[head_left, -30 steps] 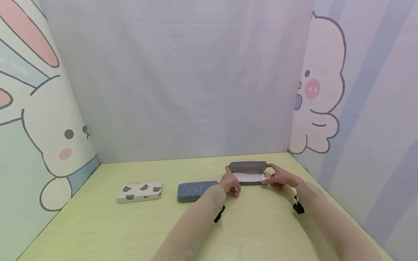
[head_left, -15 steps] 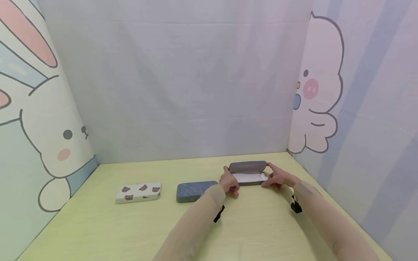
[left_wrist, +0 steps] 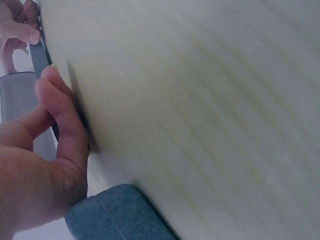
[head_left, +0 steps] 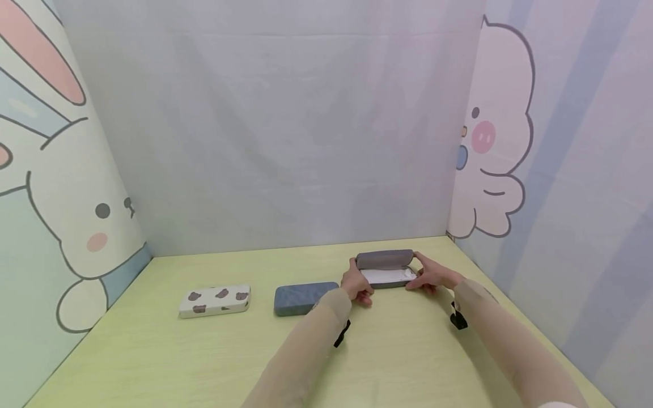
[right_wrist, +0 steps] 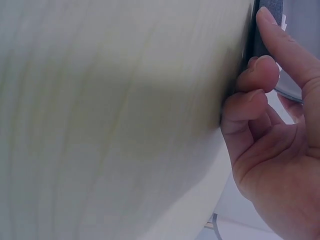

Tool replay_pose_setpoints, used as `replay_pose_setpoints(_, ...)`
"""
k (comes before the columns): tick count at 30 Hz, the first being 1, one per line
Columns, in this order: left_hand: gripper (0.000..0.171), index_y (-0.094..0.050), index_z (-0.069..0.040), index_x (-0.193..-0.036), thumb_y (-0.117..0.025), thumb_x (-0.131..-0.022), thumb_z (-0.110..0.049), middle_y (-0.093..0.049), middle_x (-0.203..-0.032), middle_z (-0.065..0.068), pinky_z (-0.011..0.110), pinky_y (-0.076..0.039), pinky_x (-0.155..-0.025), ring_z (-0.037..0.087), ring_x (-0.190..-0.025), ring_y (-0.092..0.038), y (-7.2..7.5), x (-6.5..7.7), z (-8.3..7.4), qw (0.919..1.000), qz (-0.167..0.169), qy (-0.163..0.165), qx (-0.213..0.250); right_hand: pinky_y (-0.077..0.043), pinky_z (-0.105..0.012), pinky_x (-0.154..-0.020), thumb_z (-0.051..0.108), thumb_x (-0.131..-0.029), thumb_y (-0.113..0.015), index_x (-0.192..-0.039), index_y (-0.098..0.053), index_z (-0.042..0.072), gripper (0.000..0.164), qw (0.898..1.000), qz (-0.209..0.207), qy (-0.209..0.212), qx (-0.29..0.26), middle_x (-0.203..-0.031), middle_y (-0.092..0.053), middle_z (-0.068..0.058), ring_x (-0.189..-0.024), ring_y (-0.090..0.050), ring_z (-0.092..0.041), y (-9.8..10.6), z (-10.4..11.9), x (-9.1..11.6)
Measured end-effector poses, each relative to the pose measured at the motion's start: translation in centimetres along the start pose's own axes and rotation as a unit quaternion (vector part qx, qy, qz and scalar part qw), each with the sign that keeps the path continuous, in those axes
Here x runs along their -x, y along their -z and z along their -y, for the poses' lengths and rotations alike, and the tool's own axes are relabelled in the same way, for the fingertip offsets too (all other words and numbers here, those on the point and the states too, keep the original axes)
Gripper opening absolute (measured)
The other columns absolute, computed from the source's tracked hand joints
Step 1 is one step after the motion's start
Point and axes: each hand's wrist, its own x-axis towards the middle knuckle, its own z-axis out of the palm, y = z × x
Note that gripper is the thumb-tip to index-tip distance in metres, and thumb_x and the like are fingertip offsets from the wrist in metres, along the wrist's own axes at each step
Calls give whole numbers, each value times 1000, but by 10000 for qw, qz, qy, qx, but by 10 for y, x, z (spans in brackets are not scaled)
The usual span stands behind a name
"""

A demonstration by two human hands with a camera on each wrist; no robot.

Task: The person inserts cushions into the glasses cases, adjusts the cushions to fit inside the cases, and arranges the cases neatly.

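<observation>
A dark grey glasses case (head_left: 384, 260) lies near the back right of the table, its lid raised and a white lining showing. My left hand (head_left: 356, 283) holds its left end, with the index finger up along the lid's side. At the other end my right hand (head_left: 432, 274) grips it, fingers reaching up to the lid and thumb by the front corner. The left wrist view shows the base's dark front edge (left_wrist: 41, 57) between both hands. In the right wrist view, my right thumb lies along the case's edge (right_wrist: 260, 42).
A blue case (head_left: 303, 298), shut, lies just left of my left hand. Farther left is a white case with brown bear prints (head_left: 215, 301). The yellow-green table (head_left: 398, 351) is bounded by a pale back curtain (head_left: 296, 141) and printed side curtains.
My right thumb has shifted from inside the case's right end to its front corner. The lid still stands raised, and the whole view has drifted slightly left.
</observation>
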Motion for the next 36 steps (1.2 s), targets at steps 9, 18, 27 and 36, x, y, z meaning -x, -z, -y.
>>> replay_pose_setpoints(9,103,-15,-22,-153,-69,-75,18,-54,-54,9,29,-53,-37,17,-35,-52,1,6,-2,9999,16,59,114,-41,-23,-41,22,-80,-79,-152,7,6,113,10000,26,-39,-55,-60,-50,-3,-42,-44,-11,-1,-4,-3)
replay_pose_setpoints(18,100,-19,-21,-150,-69,-74,19,-53,-54,8,27,-52,-35,15,-35,-51,1,6,-1,9997,1,-7,247,-42,-22,-41,19,-81,-78,-151,1,7,106,9999,1,-35,-142,-61,-50,-2,-42,-44,-10,-2,-4,-3)
replay_pose_setpoints(27,97,-22,-21,-148,-69,-73,20,-52,-54,9,29,-52,-36,15,-34,-51,1,5,0,9996,9,-87,281,-43,-22,-40,20,-81,-78,-142,-13,8,91,9998,-88,-70,-154,-65,-51,-3,-42,-46,-9,-2,-2,-2)
replay_pose_setpoints(36,96,-22,-19,-147,-67,-72,22,-51,-53,8,30,-54,-37,16,-33,-51,2,4,1,9995,60,-155,272,-43,-24,-40,20,-83,-77,-136,-16,8,82,9997,-97,53,-236,-65,-51,-4,-41,-48,-10,-4,-3,0)
